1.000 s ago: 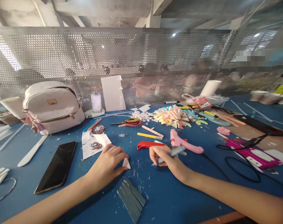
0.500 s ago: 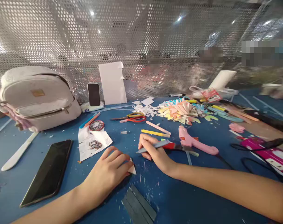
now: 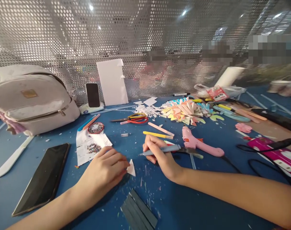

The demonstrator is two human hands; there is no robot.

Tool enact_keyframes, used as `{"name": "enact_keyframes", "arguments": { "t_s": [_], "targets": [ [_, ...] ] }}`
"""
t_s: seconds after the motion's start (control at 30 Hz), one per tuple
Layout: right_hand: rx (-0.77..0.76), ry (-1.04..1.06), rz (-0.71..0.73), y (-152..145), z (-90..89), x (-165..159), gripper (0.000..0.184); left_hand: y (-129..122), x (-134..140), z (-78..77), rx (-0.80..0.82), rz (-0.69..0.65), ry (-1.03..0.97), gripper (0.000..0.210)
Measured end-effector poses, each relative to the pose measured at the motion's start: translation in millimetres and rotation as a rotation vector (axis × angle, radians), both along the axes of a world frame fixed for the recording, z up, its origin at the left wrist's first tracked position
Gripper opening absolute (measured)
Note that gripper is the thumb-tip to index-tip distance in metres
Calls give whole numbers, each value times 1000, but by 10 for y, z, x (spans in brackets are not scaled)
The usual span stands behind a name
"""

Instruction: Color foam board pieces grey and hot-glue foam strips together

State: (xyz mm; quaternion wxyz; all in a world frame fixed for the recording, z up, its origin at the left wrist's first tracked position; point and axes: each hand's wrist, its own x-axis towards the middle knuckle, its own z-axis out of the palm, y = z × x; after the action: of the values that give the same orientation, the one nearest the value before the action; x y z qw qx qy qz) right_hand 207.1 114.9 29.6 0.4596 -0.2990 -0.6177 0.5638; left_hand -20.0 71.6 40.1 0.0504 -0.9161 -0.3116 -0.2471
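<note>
My right hand (image 3: 161, 158) is closed around a grey pen (image 3: 170, 148), held in a writing grip with its tip toward the left. Just left of that tip, a small white pointed piece of paper (image 3: 131, 168) stands out from the fingertips of my left hand (image 3: 109, 169). The left fingers are curled together at the piece's left edge; the thumb is mostly hidden. Below the hands lie dark grey strips (image 3: 139, 210) side by side on the blue table (image 3: 183, 204). Behind my right hand is a knife (image 3: 190, 151), partly covered by it.
A pink glue gun (image 3: 200, 143) lies right, near a magenta power strip (image 3: 270, 155). Colored paper scraps (image 3: 183, 110) are heaped behind, beside scissors (image 3: 138, 118). At left are a phone (image 3: 43, 175), a white backpack (image 3: 35, 99) and a paper with beads (image 3: 84, 148).
My left hand has shifted slightly left, showing more of the white piece. The pen has tilted flatter in my right hand. The whole view has turned a little.
</note>
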Motion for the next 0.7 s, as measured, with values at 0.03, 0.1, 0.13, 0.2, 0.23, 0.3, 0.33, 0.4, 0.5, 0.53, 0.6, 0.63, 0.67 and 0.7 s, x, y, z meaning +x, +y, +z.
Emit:
{"name": "enact_keyframes", "arguments": {
  "t_s": [0.03, 0.1, 0.13, 0.2, 0.23, 0.3, 0.33, 0.4, 0.5, 0.53, 0.6, 0.63, 0.67, 0.7],
  "targets": [
    [7, 4, -3, -1, -1, -2, 33, 4, 5, -15, -34, 7, 4, 21],
    [21, 14, -13, -2, -4, -7, 33, 10, 19, -56, -72, -6, 24, 23],
    [27, 18, -18, -2, -5, -10, 33, 11, 28, -76, -78, -25, 36, 24],
    [41, 25, -30, -3, -6, -13, 32, 11, 42, -102, -74, -59, 51, 23],
    [47, 28, -36, -5, -5, -13, 32, 8, 48, -104, -71, -66, 51, 21],
    [57, 30, -49, -9, -3, -12, 31, -2, 55, -91, -85, -59, 31, 18],
    [61, 29, -54, -12, -1, -11, 31, -8, 56, -80, -104, -47, 14, 15],
    [64, 19, -54, -18, 0, -8, 31, -23, 52, -66, -150, -25, -17, 11],
    [55, -28, -1, -26, -2, -2, 34, -54, 38, -89, -189, -27, -42, 11],
    [52, -54, 34, -30, -4, 0, 37, -69, 32, -107, -189, -31, -48, 12],
    [48, -113, 112, -37, -8, -1, 43, -108, 20, -141, -176, -33, -62, 15],
    [46, -145, 148, -41, -11, -4, 45, -133, 12, -153, -168, -28, -69, 16],
    [45, -176, 177, -43, -13, -11, 45, -159, 3, -161, -161, -26, -76, 16],
    [43, -207, 199, -44, -14, -21, 43, -185, -6, -165, -159, -28, -80, 15]
  ]
}}
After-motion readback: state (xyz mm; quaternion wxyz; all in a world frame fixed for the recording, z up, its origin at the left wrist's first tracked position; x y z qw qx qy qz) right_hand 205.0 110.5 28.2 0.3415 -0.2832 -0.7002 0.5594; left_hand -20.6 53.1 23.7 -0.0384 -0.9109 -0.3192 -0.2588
